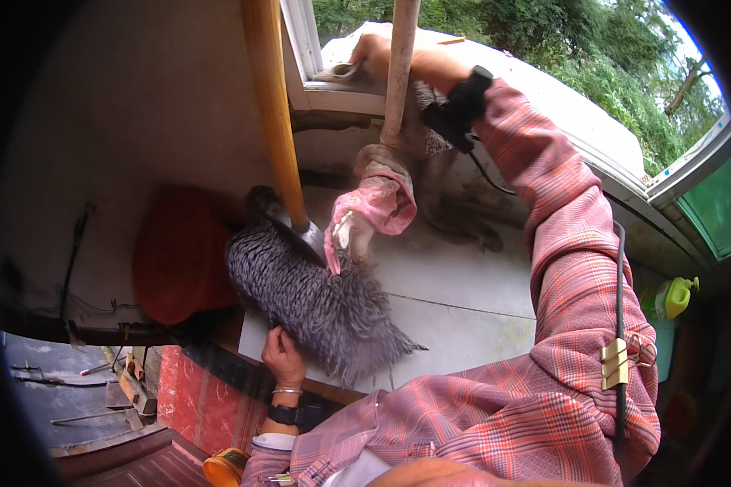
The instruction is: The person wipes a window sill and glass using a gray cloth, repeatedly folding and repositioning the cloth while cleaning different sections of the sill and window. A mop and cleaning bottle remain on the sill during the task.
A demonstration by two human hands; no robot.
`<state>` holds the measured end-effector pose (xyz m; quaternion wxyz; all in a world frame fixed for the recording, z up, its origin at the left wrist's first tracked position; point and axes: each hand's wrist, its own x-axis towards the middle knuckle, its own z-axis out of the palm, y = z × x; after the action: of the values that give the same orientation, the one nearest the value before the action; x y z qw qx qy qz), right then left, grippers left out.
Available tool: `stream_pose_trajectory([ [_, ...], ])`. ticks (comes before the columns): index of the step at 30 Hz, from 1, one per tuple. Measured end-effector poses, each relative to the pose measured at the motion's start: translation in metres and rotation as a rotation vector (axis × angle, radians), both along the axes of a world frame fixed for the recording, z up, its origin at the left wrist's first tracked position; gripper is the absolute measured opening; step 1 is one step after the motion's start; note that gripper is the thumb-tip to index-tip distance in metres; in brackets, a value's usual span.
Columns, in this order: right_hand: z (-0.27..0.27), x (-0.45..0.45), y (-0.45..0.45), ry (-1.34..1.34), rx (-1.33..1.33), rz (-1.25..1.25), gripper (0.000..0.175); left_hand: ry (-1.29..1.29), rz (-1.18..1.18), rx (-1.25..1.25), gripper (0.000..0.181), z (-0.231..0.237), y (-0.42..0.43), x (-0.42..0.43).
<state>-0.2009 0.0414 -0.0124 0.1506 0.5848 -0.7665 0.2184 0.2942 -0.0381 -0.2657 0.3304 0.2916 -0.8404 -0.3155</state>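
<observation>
My right hand (374, 58) reaches to the window sill, closed on what looks like a folded grey cloth (342, 72). A pale pole (400, 67) crosses in front of that hand. Below, my left hand (285, 360) is low by the near edge of a grey shaggy mop head (310, 298), fingers curled against it; whether they grip it is hidden. This mop head lies on white tiles (457, 292). A wooden handle (280, 122) with a metal blade (312, 238) stands against it. Pink and whitish rags (381, 195) are bunched at the pole's lower end.
A red plastic basin (180, 255) stands in shadow at left. The window frame (341, 100) borders the sill, with trees outside. A yellow-green bottle (676, 298) is at right. An orange-rimmed container (225, 465) sits bottom left. A cable (620, 292) runs along my right sleeve.
</observation>
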Motion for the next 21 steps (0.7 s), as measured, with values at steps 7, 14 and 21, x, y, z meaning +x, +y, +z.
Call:
stream_pose_trajectory([
  [7,0.011,0.013,0.028,-0.413,-0.208,-0.201,0.025,-0.001,-0.002,-0.014,0.016,0.002,0.001,0.000],
  [14,0.006,-0.008,0.007,0.038,0.136,0.113,0.032,0.009,0.000,0.002,0.016,0.000,0.000,0.000],
  [21,0.007,0.007,0.034,-0.188,-0.207,-0.367,0.026,-0.023,-0.003,0.036,0.016,-0.001,0.000,0.002],
])
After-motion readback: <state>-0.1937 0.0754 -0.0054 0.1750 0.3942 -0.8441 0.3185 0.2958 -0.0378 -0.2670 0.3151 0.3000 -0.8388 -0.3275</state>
